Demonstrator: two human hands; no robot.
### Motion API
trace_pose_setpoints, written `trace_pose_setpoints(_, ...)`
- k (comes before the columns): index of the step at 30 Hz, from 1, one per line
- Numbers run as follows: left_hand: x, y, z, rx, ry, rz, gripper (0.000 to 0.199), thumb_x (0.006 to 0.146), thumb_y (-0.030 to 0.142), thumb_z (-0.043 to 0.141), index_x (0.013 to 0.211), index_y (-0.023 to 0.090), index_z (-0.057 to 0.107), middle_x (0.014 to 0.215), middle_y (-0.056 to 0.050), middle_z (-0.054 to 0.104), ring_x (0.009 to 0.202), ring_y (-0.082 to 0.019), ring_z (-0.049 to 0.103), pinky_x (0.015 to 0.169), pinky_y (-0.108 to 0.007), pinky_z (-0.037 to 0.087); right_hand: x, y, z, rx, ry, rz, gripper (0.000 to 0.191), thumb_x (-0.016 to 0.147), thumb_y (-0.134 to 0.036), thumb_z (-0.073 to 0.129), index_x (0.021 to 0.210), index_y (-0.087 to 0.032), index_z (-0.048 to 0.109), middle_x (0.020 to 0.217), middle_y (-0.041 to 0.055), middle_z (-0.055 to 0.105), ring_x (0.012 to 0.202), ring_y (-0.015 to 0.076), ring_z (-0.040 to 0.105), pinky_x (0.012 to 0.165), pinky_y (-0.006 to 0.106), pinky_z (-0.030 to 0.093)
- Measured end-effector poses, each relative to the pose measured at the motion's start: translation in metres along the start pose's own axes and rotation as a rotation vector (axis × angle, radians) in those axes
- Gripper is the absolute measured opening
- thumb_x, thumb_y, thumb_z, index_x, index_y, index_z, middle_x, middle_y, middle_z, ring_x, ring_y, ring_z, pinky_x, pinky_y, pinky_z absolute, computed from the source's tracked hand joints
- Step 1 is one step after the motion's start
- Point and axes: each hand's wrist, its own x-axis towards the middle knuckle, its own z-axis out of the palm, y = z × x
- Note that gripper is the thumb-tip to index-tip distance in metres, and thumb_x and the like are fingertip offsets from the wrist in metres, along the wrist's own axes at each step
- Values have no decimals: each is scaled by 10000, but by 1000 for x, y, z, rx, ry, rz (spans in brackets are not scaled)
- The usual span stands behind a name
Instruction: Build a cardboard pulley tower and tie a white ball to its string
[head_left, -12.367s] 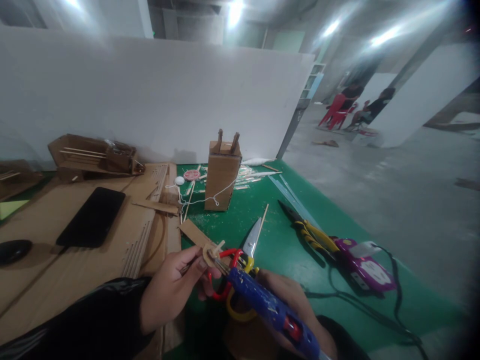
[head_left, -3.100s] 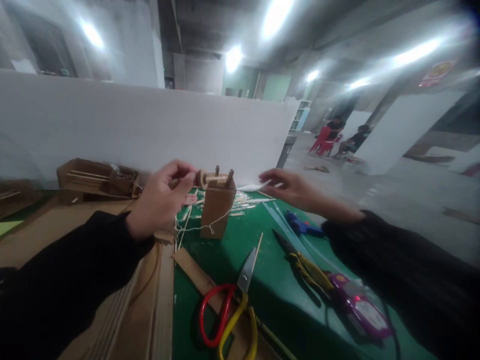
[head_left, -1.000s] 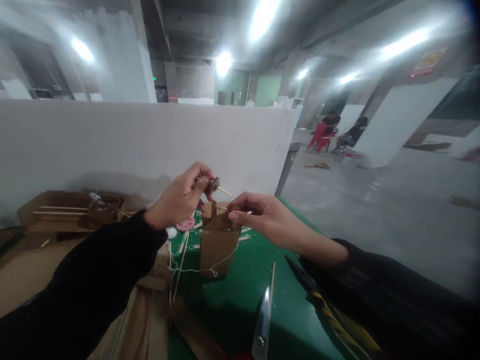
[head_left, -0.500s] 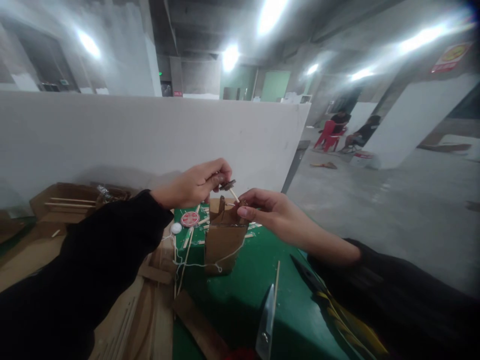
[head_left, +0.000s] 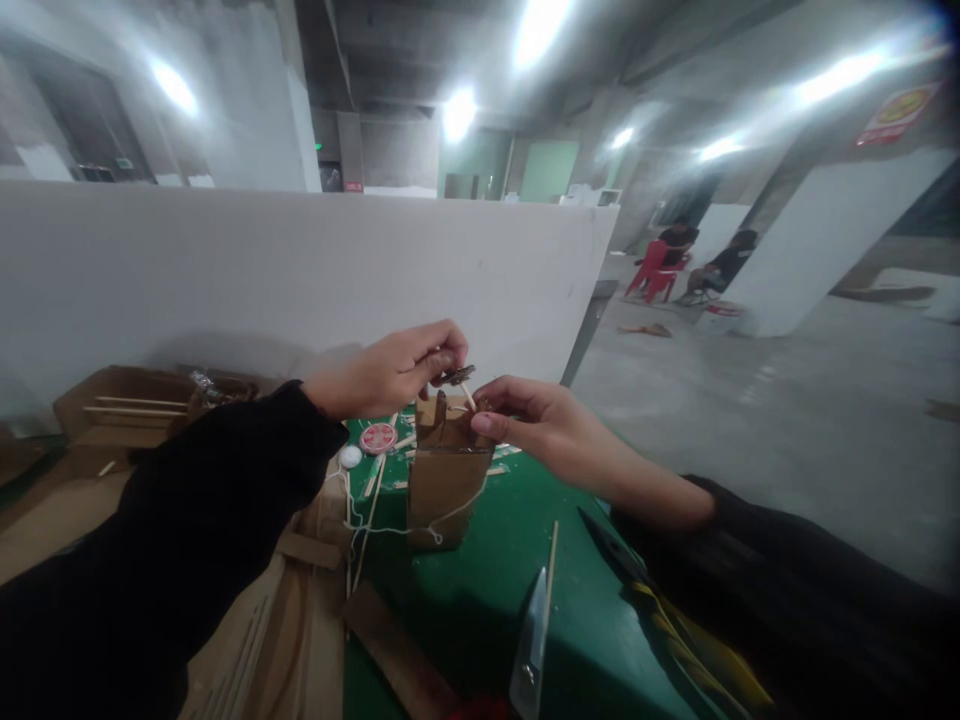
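Note:
My left hand (head_left: 394, 368) is closed, its thumb and fingers pinching a small dark brown piece (head_left: 459, 375) whose exact kind I cannot make out. A short pale wooden stick (head_left: 469, 397) slants down from that piece toward my right hand (head_left: 555, 425). The right thumb and fingers close around the top right of a small cardboard box (head_left: 442, 490), where a brown upright is mostly hidden by them. Another brown upright (head_left: 441, 410) rises at the box's left. A white string (head_left: 382, 530) runs along the box front toward a white ball (head_left: 350, 457).
Scissors (head_left: 531, 640) and a tool with yellow-and-black handles (head_left: 649, 595) lie on the green table (head_left: 495, 560). A red-and-white disc (head_left: 378, 438) sits left of the box. Cardboard pieces (head_left: 307, 550) fill the left side. Behind stands a white panel (head_left: 300, 270); two people sit far right.
My left hand has shifted very slightly, tilting the brown piece and stick a little nearer the right fingers. The right hand keeps its place at the box top.

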Motion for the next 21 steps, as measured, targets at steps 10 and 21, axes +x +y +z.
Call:
trace_pose_setpoints(10,-2,0,-3,-191,380,-43,67,934,216,429,910,206,491,739,22,539,575,-94,509,559,-226,466,1,-1,1,-76,25,28,265,824,-376,648,983,-165,634,926,60,690,870,192,638,790,353,509)
trace_pose_setpoints(21,-19,67,43,-1026,721,-180,126,869,110,475,830,195,561,756,19,530,674,-91,525,632,-200,464,-16,-46,34,-696,482,-506,107,823,-237,642,919,-201,613,862,36,645,870,210,584,781,360,437)
